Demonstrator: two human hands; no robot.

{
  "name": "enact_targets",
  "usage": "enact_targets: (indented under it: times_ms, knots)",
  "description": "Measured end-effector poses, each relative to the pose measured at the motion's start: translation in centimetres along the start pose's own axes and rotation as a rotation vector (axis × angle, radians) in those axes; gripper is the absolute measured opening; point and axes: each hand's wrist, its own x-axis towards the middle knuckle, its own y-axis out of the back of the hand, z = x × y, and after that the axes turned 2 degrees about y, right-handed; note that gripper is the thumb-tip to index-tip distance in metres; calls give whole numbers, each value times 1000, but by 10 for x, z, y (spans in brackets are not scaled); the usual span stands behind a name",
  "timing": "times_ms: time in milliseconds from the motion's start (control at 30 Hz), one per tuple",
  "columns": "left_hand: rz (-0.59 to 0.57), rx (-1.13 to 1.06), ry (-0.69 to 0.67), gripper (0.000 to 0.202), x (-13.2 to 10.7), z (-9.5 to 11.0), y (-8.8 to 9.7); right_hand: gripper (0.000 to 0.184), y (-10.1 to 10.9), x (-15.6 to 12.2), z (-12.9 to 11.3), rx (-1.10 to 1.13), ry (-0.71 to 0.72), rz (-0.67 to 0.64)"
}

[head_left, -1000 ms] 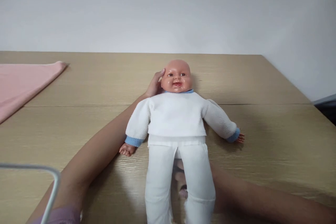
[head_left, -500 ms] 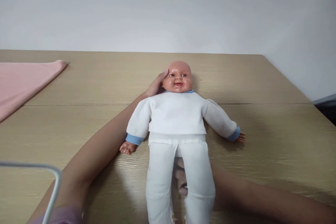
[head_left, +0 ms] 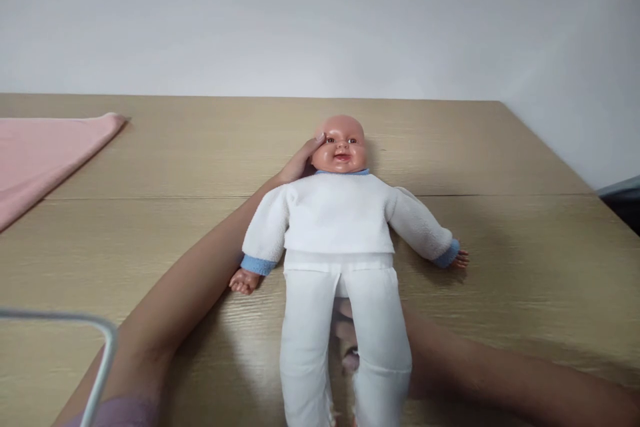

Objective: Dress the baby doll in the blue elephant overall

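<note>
A baby doll [head_left: 340,213] lies face up in front of me, in a white fleece top with blue cuffs and white trousers. Its bald head [head_left: 345,140] points toward the far side of the table. My left hand [head_left: 304,159] cups that head from the left and behind, with the thumb at its temple and the other fingers hidden. Under the doll's legs reaches my right hand [head_left: 346,337], coming from the right. Parts of its curled fingers show in the gap between the trouser legs. The doll's feet are mostly cut off by the bottom edge.
The wooden table [head_left: 520,233] has a seam running across it, and a white wall rises behind. Folded pink cloth [head_left: 50,160] lies at the far left. A thin white bent rod [head_left: 107,347] juts in at lower left. Something dark [head_left: 625,203] stands beyond the table's right edge.
The doll's head is tilted very slightly differently, and my left thumb sits a little further over its temple. Both hands otherwise keep their places on the doll.
</note>
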Motion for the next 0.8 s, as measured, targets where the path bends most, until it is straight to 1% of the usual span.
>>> enact_targets:
  times_ms: [67, 233, 433, 567, 633, 700, 767, 800]
  knots:
    - [1, 6, 7, 59, -1, 0, -1, 44, 0, -1, 0, -15, -5, 18]
    - [12, 6, 9, 58, 0, 1, 0, 49, 1, -2, 0, -1, 29, 90]
    - [55, 7, -10, 49, 3, -1, 6, 41, 1, -1, -2, 29, 15, 41]
    - [44, 2, -17, 49, 5, -1, 9, 43, -4, -2, 2, 36, 32, 87]
    - [22, -2, -14, 49, 5, -2, 9, 45, -4, -3, 2, 22, 37, 83]
    - [9, -5, -12, 49, 6, -3, 9, 42, -3, -3, 1, 0, 29, 49]
    - [27, -10, -34, 48, 7, -4, 9, 39, -2, -3, 0, -25, 32, 33]
    - [41, -12, -49, 48, 7, -5, 9, 36, -2, -3, -1, -34, 30, 69]
